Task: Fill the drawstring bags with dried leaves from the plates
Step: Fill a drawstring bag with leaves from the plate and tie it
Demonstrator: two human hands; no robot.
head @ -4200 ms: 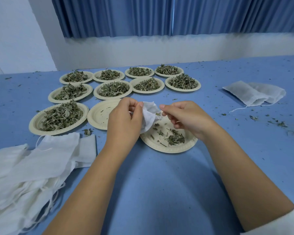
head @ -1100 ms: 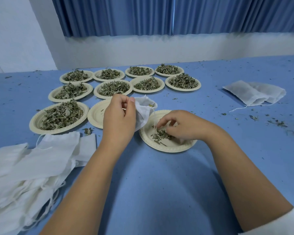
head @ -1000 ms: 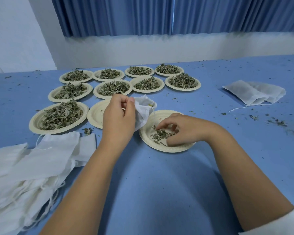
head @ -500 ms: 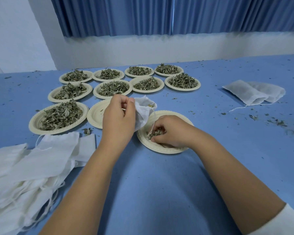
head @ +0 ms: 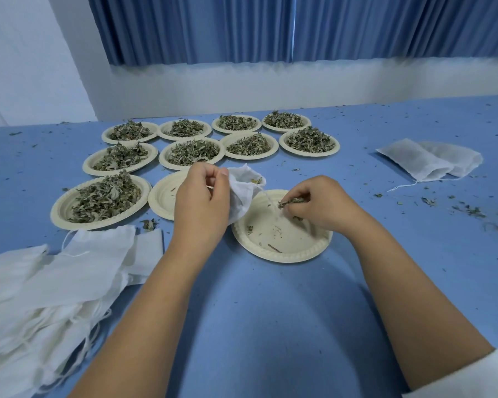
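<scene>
From the head camera, the left hand (head: 202, 208) is closed, pinching the rim of a white drawstring bag (head: 243, 191) and holding its mouth open above the near plates. The right hand (head: 319, 206) is curled narrow, its fingertips gripping a pinch of dried leaves (head: 292, 201) just right of the bag, over a nearly bare plate (head: 282, 251).

Eleven plates sit on the blue table (head: 270, 326): nine heaped with leaves, two almost empty. One of those, the emptied plate (head: 163, 201), is partly hidden behind the left hand. A pile of empty bags (head: 49, 285) lies near left, cut off by the edge and too tangled to count. Far right lie filled bags (head: 431, 162), seemingly two.
</scene>
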